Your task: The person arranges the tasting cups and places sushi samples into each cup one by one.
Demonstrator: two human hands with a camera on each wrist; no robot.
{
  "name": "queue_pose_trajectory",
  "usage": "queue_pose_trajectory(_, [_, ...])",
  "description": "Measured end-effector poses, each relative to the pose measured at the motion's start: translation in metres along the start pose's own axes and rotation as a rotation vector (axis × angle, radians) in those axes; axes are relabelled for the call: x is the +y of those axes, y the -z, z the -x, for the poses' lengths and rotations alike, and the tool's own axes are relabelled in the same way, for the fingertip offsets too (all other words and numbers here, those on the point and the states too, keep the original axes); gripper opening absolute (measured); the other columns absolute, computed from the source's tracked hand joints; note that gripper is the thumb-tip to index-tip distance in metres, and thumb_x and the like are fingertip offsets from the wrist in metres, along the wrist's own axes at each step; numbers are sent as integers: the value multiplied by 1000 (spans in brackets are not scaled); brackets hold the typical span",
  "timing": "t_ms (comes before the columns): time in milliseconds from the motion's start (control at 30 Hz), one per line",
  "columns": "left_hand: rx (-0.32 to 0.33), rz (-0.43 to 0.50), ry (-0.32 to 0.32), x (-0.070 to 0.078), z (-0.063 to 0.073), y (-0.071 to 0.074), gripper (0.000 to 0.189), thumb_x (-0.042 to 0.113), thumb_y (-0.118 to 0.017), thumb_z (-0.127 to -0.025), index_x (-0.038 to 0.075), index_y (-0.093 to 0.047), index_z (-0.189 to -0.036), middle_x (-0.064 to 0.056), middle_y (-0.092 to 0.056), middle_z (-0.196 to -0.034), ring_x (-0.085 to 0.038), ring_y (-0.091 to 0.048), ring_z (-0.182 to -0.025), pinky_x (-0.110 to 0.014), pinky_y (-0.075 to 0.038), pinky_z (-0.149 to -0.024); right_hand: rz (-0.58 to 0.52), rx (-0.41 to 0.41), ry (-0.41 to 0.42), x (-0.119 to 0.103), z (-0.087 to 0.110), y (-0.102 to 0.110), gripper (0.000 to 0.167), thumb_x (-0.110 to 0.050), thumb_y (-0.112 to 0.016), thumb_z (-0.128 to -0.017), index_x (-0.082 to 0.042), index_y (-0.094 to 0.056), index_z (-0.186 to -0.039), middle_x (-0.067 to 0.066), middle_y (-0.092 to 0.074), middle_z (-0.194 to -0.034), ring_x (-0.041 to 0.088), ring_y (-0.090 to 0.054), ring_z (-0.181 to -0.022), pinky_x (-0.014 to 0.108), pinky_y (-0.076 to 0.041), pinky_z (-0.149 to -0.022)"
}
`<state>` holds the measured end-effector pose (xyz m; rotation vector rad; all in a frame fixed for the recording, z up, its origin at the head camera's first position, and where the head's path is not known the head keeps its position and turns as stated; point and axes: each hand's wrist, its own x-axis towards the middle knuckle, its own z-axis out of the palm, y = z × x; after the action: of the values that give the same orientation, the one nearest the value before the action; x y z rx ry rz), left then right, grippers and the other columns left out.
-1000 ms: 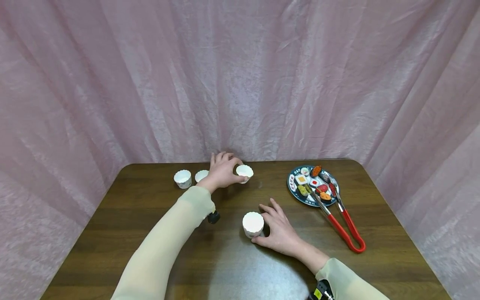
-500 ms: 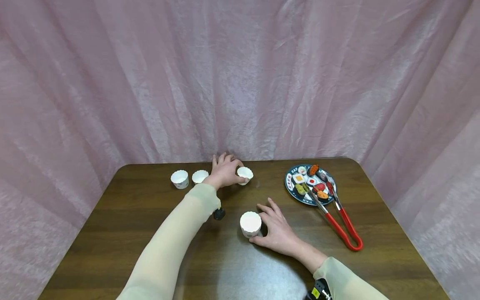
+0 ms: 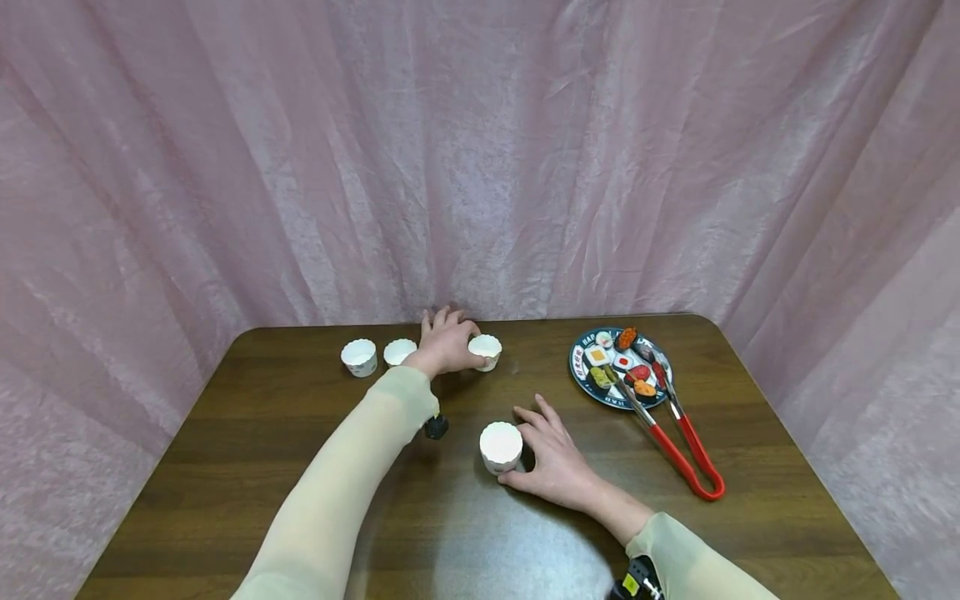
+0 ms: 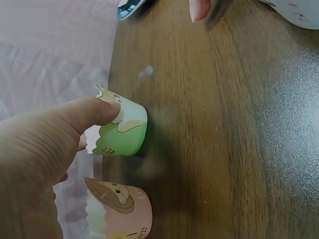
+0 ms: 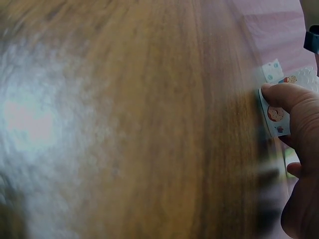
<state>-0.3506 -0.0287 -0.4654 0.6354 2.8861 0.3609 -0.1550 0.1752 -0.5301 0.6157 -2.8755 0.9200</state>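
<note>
In the head view, near the table's back edge, my left hand pinches a white-lined paper baking cup between thumb and fingers. The left wrist view shows this cup's outside as green with a cartoon animal; it stands on the table, and the fingers behind it are mostly hidden. My right hand holds another paper baking cup at the middle of the table, thumb on its near side. The right wrist view catches that cup's donut print under the thumb.
Left of my left hand stand two more baking cups, one at the far left and a pink one. At the back right, a dark-rimmed plate carries several toy sushi pieces. Red-handled tongs lie partly across it. A pink curtain hangs behind.
Since half a second ago, my left hand has shifted its cup slightly left. My right hand and its cup stay in place. The head view itself has moved a little since the earliest frame.
</note>
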Motion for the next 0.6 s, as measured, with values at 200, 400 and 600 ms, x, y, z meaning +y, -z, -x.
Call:
queue_pose_trajectory(200, [-16,-20,2,-5,7,5,71,57,-72,-86,21,-57,-146,-15,-25,-166,-39,-3,-155,-67,6,-118,-2,-4,-9,-2,1,-2,50,-47,-88,-74,-21,-70,-113,12,-46,-155,40,-13,-154,61,-17,-120])
queue_pose_trajectory(400, [15,28,-17,-12,9,14,78,64,-64,-90,24,-46,-155,-14,-18,-168,-38,1,-155,-65,9,-118,-1,-3,-20,-3,2,-1,48,-46,-88,-74,-20,-70,-110,11,-46,-156,39,-12,-154,63,-17,-119])
queue_pose_trajectory(600, [104,107,-106,-12,31,35,76,61,-62,-94,21,-45,-155,-14,-18,-168,-39,-1,-155,-65,5,-119,-2,-12,-27,-3,3,0,52,-48,-88,-75,-21,-70,-115,11,-45,-156,39,-10,-155,64,-17,-119])
